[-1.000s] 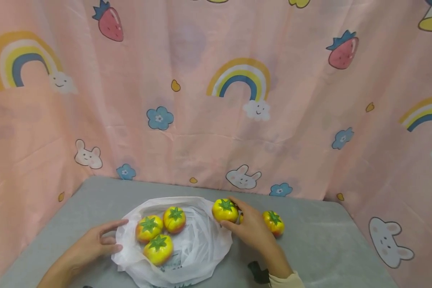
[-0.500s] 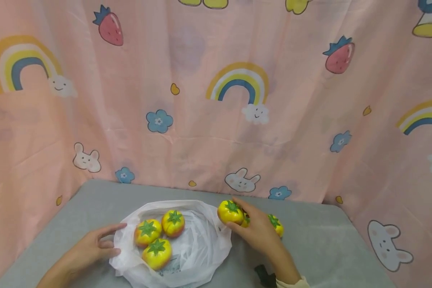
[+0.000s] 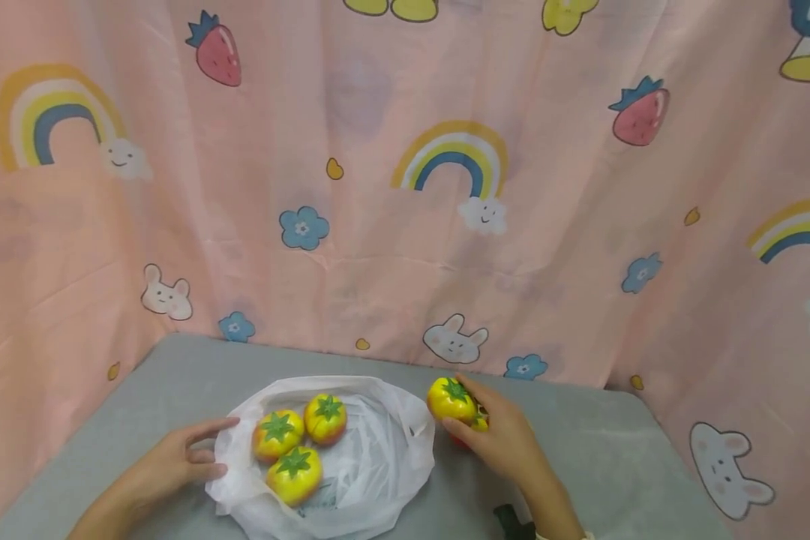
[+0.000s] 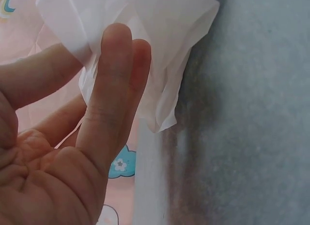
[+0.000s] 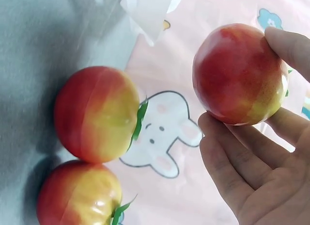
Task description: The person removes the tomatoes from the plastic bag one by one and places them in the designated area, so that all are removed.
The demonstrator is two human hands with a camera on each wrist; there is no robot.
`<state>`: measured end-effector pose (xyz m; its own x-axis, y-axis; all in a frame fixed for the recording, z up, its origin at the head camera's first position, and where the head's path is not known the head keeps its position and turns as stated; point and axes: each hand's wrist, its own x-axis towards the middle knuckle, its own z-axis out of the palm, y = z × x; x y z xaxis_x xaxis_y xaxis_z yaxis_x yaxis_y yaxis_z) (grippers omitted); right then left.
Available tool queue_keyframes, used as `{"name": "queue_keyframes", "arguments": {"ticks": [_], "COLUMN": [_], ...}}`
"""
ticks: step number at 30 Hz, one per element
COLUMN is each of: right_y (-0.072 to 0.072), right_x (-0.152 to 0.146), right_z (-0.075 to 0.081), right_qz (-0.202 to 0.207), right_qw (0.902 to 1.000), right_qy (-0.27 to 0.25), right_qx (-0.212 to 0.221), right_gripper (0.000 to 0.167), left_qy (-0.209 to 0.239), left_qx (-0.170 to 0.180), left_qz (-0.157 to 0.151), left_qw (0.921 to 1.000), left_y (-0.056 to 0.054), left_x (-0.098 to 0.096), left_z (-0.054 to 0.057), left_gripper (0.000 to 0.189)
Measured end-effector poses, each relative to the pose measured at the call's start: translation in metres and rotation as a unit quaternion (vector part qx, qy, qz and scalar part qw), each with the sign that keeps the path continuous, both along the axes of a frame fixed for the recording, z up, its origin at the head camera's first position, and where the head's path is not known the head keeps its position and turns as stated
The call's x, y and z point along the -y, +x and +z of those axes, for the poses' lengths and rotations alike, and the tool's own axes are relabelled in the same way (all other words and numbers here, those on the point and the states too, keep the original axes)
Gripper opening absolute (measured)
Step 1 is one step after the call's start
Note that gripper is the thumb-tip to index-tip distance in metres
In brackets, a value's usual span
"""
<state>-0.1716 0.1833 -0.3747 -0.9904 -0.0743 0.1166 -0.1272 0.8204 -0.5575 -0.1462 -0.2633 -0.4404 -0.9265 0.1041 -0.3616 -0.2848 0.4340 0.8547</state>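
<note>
The left hand point(image 3: 178, 455) touched the left of the white bag point(image 3: 398, 474), thumb and finger apart, while the right hand point(image 3: 502, 435) pinched a round fruit point(image 3: 448, 399) just right of it

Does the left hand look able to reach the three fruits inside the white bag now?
Probably yes: the white bag lies wide open, and nothing visible covers the three fruits. But the left hand pinches the bag's edge, so it would likely need to let go first.

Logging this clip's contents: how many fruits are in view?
6: three fruits in the bag, one fruit in the right hand, two fruits on the table; others may be hidden.
</note>
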Motion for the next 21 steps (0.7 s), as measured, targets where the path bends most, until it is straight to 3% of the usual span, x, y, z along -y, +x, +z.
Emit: {"name": "queue_keyframes", "arguments": {"ticks": [9,13,21], "right_y": [-0.002,-0.003,-0.007], "right_x": [-0.017,-0.022,-0.038], "right_z": [-0.004,-0.006,-0.012], "right_qz": [0.005,-0.006,-0.017], "right_qw": [0.9996,0.9997,0.9992], "right_qy": [0.022,0.024,0.027], "right_qx": [-0.014,0.006,0.023], "right_gripper": [0.077,0.078,0.081], "left_qy": [-0.004,-0.018,0.016], "left_qx": [-0.006,-0.001,-0.002], "left_qz": [-0.002,0.004,-0.007], "left_qw": [1.0000,0.9998,0.9998], "left_y": [-0.002,-0.002,0.000], "left_x": [-0.003,-0.005,0.002], "left_z": [0.000,0.001,-0.001], "left_gripper": [0.082,0.082,0.083]}}
